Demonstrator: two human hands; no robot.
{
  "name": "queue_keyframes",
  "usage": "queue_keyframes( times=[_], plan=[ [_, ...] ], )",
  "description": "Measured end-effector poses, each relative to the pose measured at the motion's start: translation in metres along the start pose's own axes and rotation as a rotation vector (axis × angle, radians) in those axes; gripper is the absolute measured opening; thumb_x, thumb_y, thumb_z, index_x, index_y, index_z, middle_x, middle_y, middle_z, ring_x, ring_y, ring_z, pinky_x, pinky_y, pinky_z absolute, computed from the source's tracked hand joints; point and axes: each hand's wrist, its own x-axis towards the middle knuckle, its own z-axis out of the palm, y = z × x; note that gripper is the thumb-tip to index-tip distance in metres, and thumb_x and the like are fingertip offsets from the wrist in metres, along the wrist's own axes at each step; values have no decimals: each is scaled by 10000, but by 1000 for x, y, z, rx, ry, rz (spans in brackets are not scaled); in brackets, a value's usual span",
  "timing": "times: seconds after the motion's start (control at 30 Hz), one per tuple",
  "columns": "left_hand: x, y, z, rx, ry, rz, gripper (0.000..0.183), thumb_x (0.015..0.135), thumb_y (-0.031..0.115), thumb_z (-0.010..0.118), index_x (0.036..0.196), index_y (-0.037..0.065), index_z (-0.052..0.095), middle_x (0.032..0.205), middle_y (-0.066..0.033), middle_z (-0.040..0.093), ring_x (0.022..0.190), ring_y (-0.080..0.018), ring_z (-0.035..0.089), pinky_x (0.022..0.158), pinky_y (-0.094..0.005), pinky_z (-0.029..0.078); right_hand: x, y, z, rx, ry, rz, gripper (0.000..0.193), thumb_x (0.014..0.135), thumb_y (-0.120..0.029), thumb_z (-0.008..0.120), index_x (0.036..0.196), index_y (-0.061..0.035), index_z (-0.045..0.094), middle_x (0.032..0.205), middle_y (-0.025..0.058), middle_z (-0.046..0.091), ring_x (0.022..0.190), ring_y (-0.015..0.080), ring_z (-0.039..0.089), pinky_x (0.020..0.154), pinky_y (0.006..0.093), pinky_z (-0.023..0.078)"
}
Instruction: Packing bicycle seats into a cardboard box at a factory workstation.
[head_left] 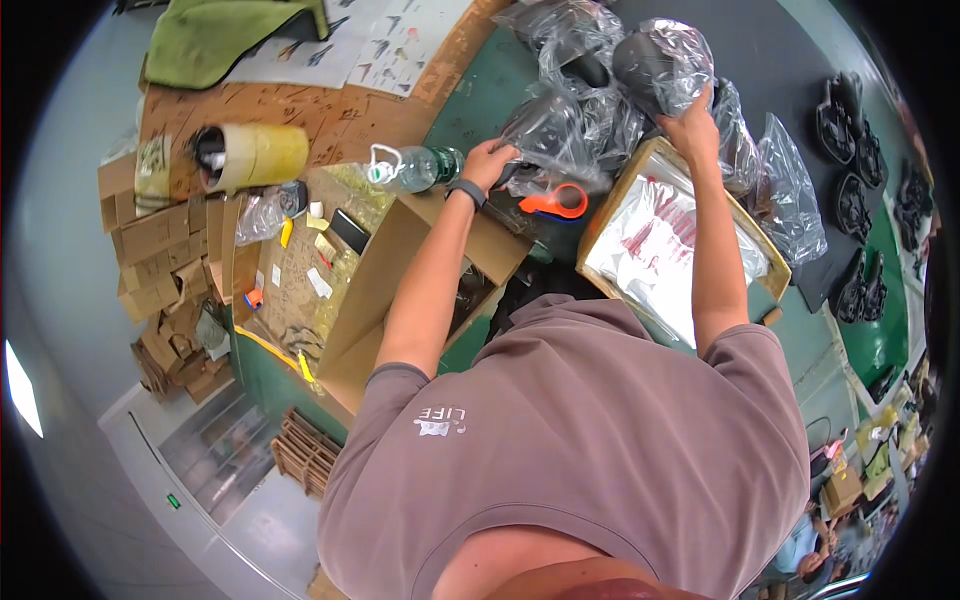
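My right hand (692, 130) grips the near end of a rounded black part in a clear plastic bag (665, 70), raised at the back. Farther left, my left hand (487, 163), with a dark band at the wrist, is closed on the edge of another bagged black part (548, 132). Several more bagged black parts (585, 70) lie heaped between and behind the hands. An orange tape dispenser (562, 203) sits just right of my left hand. Under my right forearm stands a shallow box (598, 235) holding a stack of clear bags (655, 235) with red print.
An open cardboard box (365, 290) stands beneath my left forearm. Beyond it are a large clear bottle (425, 168), a yellowish cylinder (262, 155) and a tray of scraps (290, 270). Unbagged black parts (850, 205) lie at the right. Flattened cartons (160, 245) are stacked far left.
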Motion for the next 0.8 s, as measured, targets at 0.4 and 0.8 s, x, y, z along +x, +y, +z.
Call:
queue_keyframes(
  times=[0.4, 0.8],
  plan=[
    [-316, -75, -77, -1820, -859, 144, 642, 1087, 506, 684, 1547, 76, 557, 1407, -267, 683, 1269, -396, 714, 977, -503, 634, -185, -28, -74, 1538, -1206, -166, 719, 953, -352, 822, 1496, 64, 601, 1181, 210, 788, 997, 300, 792, 835, 430, 646],
    [-550, -503, -276, -10, 173, -447, 454, 871, 187, 783, 1313, 84, 772, 1144, -195, 809, 1038, -378, 780, 924, -473, 602, -435, -336, 254, 453, -1651, 363, 564, 971, -173, 839, 1425, 56, 596, 1240, 237, 758, 1027, 378, 808, 842, 514, 704]
  ],
)
